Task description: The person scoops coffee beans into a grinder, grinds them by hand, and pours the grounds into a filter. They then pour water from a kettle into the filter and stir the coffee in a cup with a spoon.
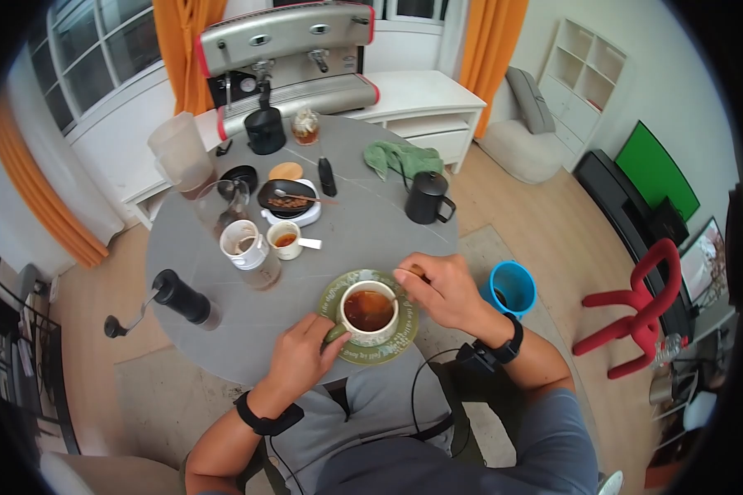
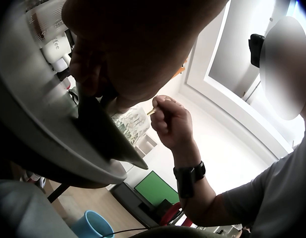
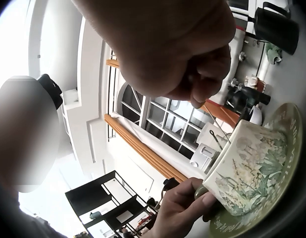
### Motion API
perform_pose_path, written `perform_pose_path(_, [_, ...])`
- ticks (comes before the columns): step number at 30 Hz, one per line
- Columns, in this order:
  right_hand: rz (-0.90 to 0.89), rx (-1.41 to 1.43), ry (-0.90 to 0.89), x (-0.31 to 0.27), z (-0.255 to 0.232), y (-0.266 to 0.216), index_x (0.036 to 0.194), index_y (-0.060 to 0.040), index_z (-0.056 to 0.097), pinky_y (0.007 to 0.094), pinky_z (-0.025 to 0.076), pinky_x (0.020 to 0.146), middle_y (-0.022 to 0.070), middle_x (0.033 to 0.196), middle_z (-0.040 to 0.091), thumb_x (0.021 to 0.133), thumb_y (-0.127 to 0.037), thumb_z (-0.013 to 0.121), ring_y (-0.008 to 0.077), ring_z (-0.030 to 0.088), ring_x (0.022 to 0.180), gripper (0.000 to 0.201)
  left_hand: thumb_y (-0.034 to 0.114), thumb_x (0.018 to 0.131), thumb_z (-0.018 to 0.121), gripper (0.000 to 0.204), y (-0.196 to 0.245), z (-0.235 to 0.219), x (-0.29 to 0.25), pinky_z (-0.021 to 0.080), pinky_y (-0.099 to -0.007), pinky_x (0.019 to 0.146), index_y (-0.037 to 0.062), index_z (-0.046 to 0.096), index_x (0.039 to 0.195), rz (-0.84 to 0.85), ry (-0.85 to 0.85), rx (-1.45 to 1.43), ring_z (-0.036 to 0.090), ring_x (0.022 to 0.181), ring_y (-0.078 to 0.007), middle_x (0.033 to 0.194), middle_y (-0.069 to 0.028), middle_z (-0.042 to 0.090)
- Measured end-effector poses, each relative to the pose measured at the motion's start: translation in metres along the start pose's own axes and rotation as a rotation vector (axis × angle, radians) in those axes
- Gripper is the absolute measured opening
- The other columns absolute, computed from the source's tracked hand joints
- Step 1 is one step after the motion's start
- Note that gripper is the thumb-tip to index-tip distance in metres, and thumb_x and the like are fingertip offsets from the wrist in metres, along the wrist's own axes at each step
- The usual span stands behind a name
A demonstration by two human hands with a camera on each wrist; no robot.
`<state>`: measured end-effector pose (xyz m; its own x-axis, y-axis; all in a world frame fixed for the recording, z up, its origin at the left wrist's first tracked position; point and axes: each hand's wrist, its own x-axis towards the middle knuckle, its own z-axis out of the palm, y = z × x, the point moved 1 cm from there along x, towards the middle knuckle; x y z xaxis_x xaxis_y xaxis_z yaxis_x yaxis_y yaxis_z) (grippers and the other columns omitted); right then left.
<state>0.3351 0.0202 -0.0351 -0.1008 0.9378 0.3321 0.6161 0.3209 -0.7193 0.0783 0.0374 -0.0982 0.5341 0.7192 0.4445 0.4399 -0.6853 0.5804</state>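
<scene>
A floral cup (image 3: 252,171) of brown-red liquid stands on a green saucer (image 1: 404,343) at the table's near edge. My left hand (image 1: 300,351) pinches the cup's green handle (image 1: 335,332) between thumb and fingers. Above the cup's right rim, my right hand (image 1: 446,290) grips a slim spoon (image 3: 216,121) by its brown end. The spoon's thin stem slants down into the cup, and its lower tip is hidden in the liquid. In the right wrist view, the right fingers curl in above the rim.
Left of the cup stand a clear-based white canister (image 1: 252,262), a small white cup (image 1: 286,239) and a hand grinder (image 1: 182,299). Farther back are a scale (image 1: 305,216) with a black dish, and a black kettle (image 1: 428,200). A blue bin (image 1: 513,289) stands beyond the right edge.
</scene>
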Motion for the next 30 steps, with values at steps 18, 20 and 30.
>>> perform_pose_path(18, [0.208,0.302,-0.038,-0.004,0.016,0.009,0.095,-0.0001,0.066,0.0266,0.050,0.052,0.0052,0.068,0.068,0.102,-0.016,0.059,0.0101,0.065,0.057,0.019,0.014,0.085,0.080,0.021,-0.002,0.001,-0.001,0.049,-0.0374,0.054,0.0019,0.065,0.090,0.019,0.011,0.054,0.061,0.059,-0.0260,0.079,-0.0111,0.060])
perform_pose_path(20, [0.159,0.301,0.019,-0.005,0.022,0.015,0.095,0.0002,0.066,0.0258,0.050,0.052,0.0046,0.068,0.068,0.103,-0.016,0.059,0.0096,0.064,0.056,0.020,0.014,0.085,0.080,0.021,-0.003,0.002,-0.001,0.050,-0.0375,0.054,0.0020,0.065,0.091,0.018,0.018,0.051,0.061,0.059,-0.0261,0.079,-0.0111,0.060])
perform_pose_path(30, [0.196,0.334,-0.013,-0.023,0.014,0.015,0.095,0.0010,0.066,0.0241,0.049,0.051,0.0068,0.070,0.070,0.103,-0.015,0.058,0.0091,0.063,0.055,0.019,0.021,0.089,0.076,0.021,0.001,-0.001,-0.001,0.054,-0.0434,0.059,0.0043,0.063,0.089,-0.014,-0.007,0.063,0.065,0.068,-0.0343,0.082,-0.0116,0.062])
